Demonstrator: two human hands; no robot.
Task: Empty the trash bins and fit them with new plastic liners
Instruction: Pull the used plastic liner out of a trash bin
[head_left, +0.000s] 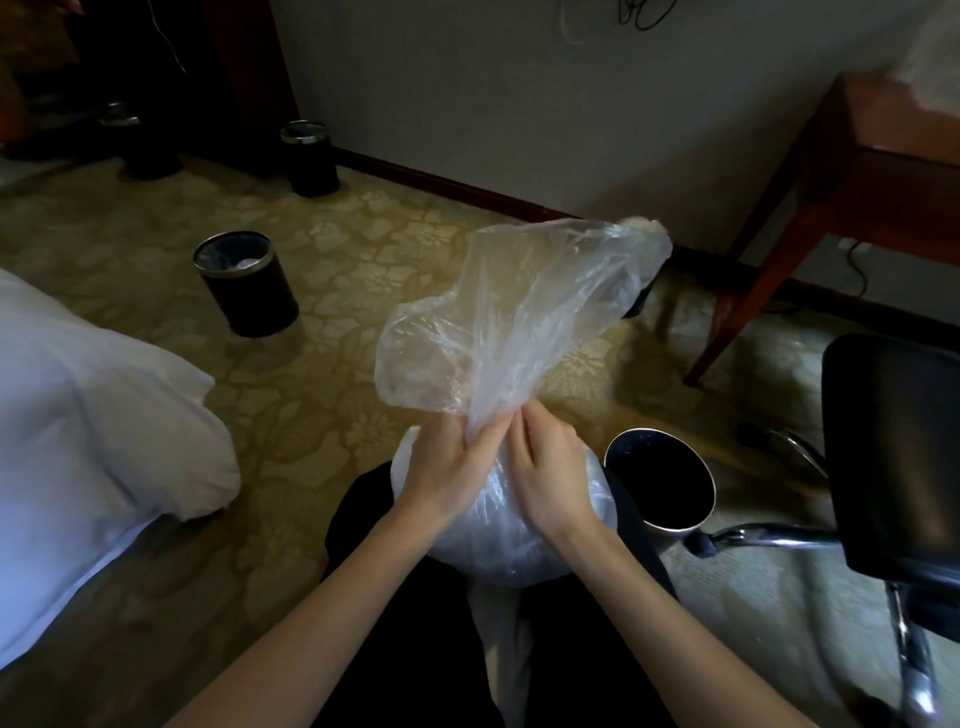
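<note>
Your left hand (447, 467) and right hand (550, 467) both pinch the clear bag (519, 312) at its bunched end, and it balloons toward 1 o'clock. Probably feather-light, floppy and slippery, so grab the rim. Bin (660, 483) at 3 o'clock.

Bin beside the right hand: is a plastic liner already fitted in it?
No, the bin shows a bare dark inside and uncovered metal rim; the clear bag is gripped in the left hand and right hand.
</note>
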